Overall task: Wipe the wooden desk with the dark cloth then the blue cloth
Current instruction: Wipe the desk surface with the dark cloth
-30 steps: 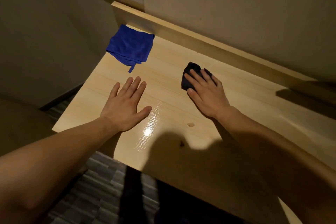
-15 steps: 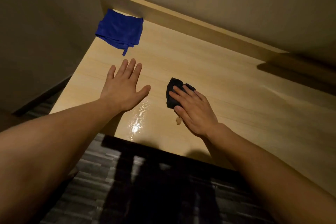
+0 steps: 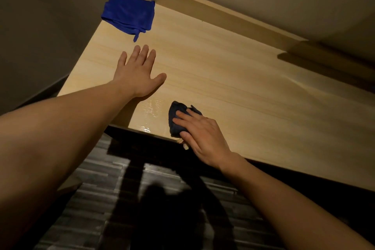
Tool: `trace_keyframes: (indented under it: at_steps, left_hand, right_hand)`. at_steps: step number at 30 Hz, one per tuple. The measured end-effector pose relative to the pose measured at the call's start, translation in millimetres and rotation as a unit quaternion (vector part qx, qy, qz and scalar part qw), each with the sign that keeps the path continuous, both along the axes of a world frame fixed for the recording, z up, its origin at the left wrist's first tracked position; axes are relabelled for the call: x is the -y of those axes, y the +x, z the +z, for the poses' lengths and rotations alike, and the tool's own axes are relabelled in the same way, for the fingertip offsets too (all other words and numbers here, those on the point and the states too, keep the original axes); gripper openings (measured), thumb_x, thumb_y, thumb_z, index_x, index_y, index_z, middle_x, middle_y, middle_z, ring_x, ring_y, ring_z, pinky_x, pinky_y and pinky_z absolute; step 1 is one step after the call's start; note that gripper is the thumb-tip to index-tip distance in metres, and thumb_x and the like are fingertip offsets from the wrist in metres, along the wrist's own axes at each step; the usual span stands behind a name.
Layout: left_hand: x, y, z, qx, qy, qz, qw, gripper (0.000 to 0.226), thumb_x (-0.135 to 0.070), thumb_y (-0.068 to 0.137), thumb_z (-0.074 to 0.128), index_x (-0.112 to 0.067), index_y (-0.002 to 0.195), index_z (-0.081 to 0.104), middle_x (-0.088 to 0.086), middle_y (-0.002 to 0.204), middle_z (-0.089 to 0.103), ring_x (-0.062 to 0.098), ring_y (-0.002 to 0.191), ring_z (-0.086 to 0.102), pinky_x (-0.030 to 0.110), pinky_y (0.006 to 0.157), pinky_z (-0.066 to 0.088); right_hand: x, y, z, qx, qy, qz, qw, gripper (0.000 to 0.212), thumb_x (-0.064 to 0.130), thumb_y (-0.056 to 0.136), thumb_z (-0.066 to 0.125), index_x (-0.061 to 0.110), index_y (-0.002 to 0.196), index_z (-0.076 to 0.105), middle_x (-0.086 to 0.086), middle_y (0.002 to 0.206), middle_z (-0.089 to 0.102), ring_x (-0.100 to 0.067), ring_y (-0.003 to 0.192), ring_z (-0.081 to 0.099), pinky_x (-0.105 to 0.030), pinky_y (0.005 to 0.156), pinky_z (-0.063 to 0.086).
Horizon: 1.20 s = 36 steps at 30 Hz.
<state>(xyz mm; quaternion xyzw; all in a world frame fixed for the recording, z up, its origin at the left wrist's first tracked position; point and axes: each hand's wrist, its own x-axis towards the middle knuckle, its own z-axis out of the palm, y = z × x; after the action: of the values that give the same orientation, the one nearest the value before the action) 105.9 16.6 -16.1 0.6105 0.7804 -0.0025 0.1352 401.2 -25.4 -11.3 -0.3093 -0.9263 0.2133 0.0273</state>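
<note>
The left hand (image 3: 138, 75) lies flat on the wooden bench (image 3: 233, 79), fingers straight, its grip loose and holding nothing. The blue cloth (image 3: 128, 15) sits folded at 11 o'clock from it, in the bench's far corner by the wall. At 5 o'clock from the left hand, the right hand (image 3: 203, 134) presses the dark cloth (image 3: 175, 113) at the bench's near edge with flat fingers, not curled around it. The hand hides part of that cloth. A small pale bit (image 3: 185, 145) by the thumb is too blurry to tell. The bench's far right is lost in shadow.
</note>
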Motion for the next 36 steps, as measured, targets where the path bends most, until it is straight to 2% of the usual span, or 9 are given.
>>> trace_keyframes:
  at_steps: [5,10,14,19,22,25,31,33,36]
  left_hand:
    - [-7.4,20.4,15.3,0.042,0.012,0.026,0.999,0.088,-0.068,0.103,0.036,-0.016,0.171,0.015,0.012,0.18,0.003,0.031,0.166,-0.002,0.059,0.13,-0.001]
    - [-17.0,70.7,18.1,0.08,0.055,-0.009,0.995,0.086,-0.063,0.104,0.037,-0.019,0.172,0.009,0.009,0.181,0.001,0.028,0.166,-0.005,0.055,0.131,-0.001]
    - [-27.1,90.1,6.9,0.087,0.034,0.01,0.996,0.084,-0.067,0.106,0.024,-0.02,0.173,0.005,0.008,0.181,-0.005,0.028,0.166,-0.01,0.056,0.131,-0.004]
    - [-21.6,98.7,-8.3,0.001,0.034,0.004,0.999,0.089,-0.072,0.103,0.007,-0.017,0.172,-0.004,0.01,0.18,-0.01,0.03,0.165,-0.013,0.058,0.131,-0.005]
    - [-22.7,101.0,-10.0,-0.007,0.034,0.007,0.999,0.088,-0.072,0.104,0.009,-0.018,0.172,-0.004,0.009,0.18,-0.009,0.028,0.165,-0.013,0.057,0.131,-0.005]
    - [-22.7,101.9,-10.8,-0.009,0.04,0.015,0.999,0.088,-0.072,0.104,0.011,-0.018,0.172,-0.002,0.008,0.18,-0.007,0.026,0.165,-0.013,0.057,0.132,-0.004]
    - [-25.6,103.2,-9.4,-0.03,0.033,0.02,0.999,0.087,-0.073,0.103,0.01,-0.021,0.172,-0.001,0.005,0.18,-0.009,0.024,0.165,-0.014,0.054,0.132,-0.003]
    - [-26.0,104.0,-10.6,-0.034,0.033,0.024,0.999,0.087,-0.073,0.103,0.01,-0.022,0.172,-0.001,0.003,0.18,-0.01,0.022,0.165,-0.014,0.054,0.132,-0.003]
    - [-26.3,104.6,-10.0,-0.04,0.032,0.028,0.998,0.087,-0.073,0.103,0.011,-0.022,0.172,-0.001,0.002,0.18,-0.009,0.021,0.165,-0.014,0.054,0.132,-0.002]
  right_hand:
    - [26.5,2.3,1.0,-0.04,-0.032,-0.048,0.998,0.044,0.045,0.107,0.036,0.029,0.14,0.06,0.012,0.153,0.054,-0.013,0.147,0.04,-0.033,0.098,0.034]
    - [31.3,7.0,14.3,-0.097,-0.15,-0.1,0.979,0.044,0.042,0.107,0.038,0.019,0.133,0.065,0.003,0.131,0.067,-0.02,0.125,0.057,-0.047,0.102,0.043]
    - [3.6,14.1,43.7,-0.181,-0.243,-0.182,0.935,0.03,0.023,0.11,0.046,0.007,0.125,0.066,-0.005,0.116,0.067,0.001,0.101,0.062,-0.02,0.088,0.048]
    - [-84.4,20.7,68.9,-0.235,-0.199,-0.237,0.922,0.028,0.024,0.113,0.041,0.012,0.129,0.061,0.003,0.107,0.063,0.004,0.091,0.061,-0.014,0.076,0.044]
    - [-156.3,27.1,64.5,-0.191,-0.076,-0.224,0.953,0.028,0.028,0.113,0.04,0.019,0.127,0.062,0.011,0.105,0.063,-0.018,0.103,0.058,-0.032,0.085,0.042]
    - [-224.2,29.1,49.0,-0.124,0.002,-0.199,0.972,0.035,0.03,0.113,0.036,0.017,0.132,0.063,-0.003,0.122,0.067,-0.028,0.117,0.056,-0.045,0.097,0.042]
    - [-317.0,5.2,35.4,-0.03,0.114,-0.108,0.987,0.035,0.033,0.111,0.037,0.02,0.129,0.064,-0.009,0.125,0.066,-0.032,0.118,0.055,-0.044,0.09,0.038]
    - [-338.4,0.9,24.2,0.003,0.124,-0.065,0.99,0.039,0.036,0.11,0.036,0.022,0.137,0.06,-0.007,0.139,0.061,-0.032,0.131,0.05,-0.047,0.097,0.039]
    - [-347.8,3.9,3.9,0.061,0.117,-0.012,0.991,0.052,0.048,0.109,0.029,0.031,0.157,0.04,0.002,0.166,0.035,-0.025,0.154,0.027,-0.049,0.115,0.026]
